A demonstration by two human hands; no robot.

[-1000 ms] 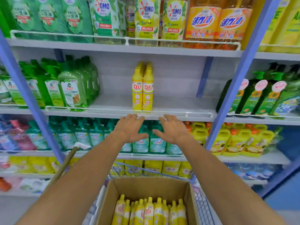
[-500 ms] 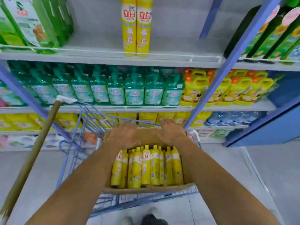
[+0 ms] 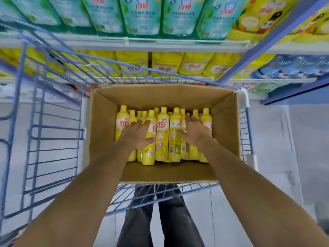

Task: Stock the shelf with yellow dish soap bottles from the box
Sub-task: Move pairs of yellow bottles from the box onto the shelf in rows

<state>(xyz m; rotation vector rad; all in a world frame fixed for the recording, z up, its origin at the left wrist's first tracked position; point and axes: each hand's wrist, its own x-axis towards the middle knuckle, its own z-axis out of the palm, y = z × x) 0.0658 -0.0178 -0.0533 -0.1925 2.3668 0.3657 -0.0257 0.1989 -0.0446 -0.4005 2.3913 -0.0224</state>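
- Head view, far left: a blue wire cart (image 3: 44,122) fills the left side, and its basket reaches across under your arms.
- The cardboard box (image 3: 160,97) sits in the right part of that cart with its top open. Its right wall is close to the cart's right rim.
- Your left hand (image 3: 138,134) is inside the box, palm down. The fingers are straight and spread over the left group of bottles and the thumb is angled to the right. It grips nothing.
- The yellow dish soap bottles (image 3: 162,132) are all in the box, packed side by side in rows with yellow caps and red label lettering. One labelled bottle shows plainly between your two hands.
- Your right hand (image 3: 195,132) mirrors the left, laid flat over the right group of bottles. Its fingers are extended, its thumb points left, and nothing is pinched or held.
- The picture is soft with motion, so whether your palms rest on the bottles or hang just above them is hard to say.
- Beyond the box, a shelf rail (image 3: 160,45) carries teal packs (image 3: 142,15). Yellow refill packs (image 3: 167,63) are on the shelf below.
- A blue upright (image 3: 267,41) slants across the upper right.
- Below the cart, your dark trousers (image 3: 170,220) show against the pale floor.
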